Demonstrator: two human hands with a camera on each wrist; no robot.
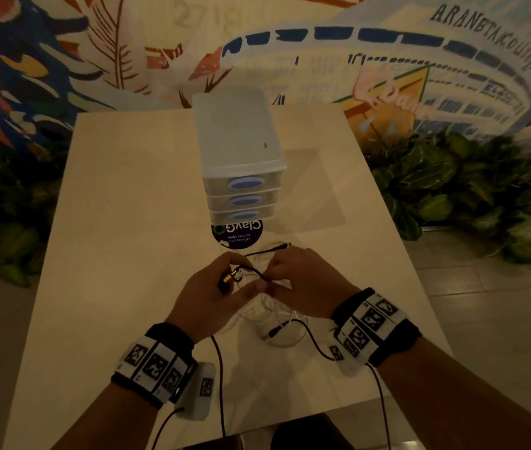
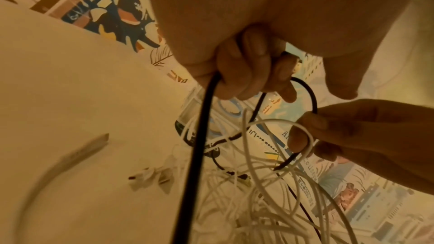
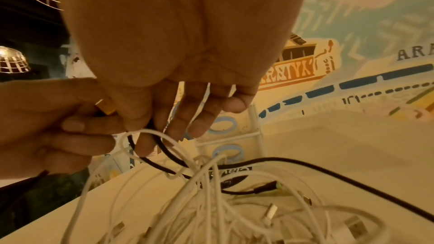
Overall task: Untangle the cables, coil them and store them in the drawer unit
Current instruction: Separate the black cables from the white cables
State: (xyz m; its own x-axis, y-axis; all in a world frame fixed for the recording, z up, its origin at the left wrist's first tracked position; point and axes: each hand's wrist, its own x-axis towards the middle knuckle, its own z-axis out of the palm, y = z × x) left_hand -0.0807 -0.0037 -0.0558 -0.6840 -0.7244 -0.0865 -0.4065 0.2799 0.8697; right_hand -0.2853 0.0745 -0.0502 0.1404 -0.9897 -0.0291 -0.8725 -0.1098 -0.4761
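Black cable point(image 2: 206, 110) loops between left grip point(image 1: 215, 293) and right grip point(image 1: 296, 280).

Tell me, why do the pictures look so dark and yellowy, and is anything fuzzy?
Head view: dim warm light, the drawer unit throws a soft shadow rightward. Left wrist view: a white cable on the table is smeared by blur. Right wrist view: orange tint, the white cables are soft.

Dim warm light; painted mural wall point(image 1: 387, 60), leafy plants point(image 1: 472, 190) below, pale table point(image 1: 121, 222), tiled floor point(image 1: 485, 303).
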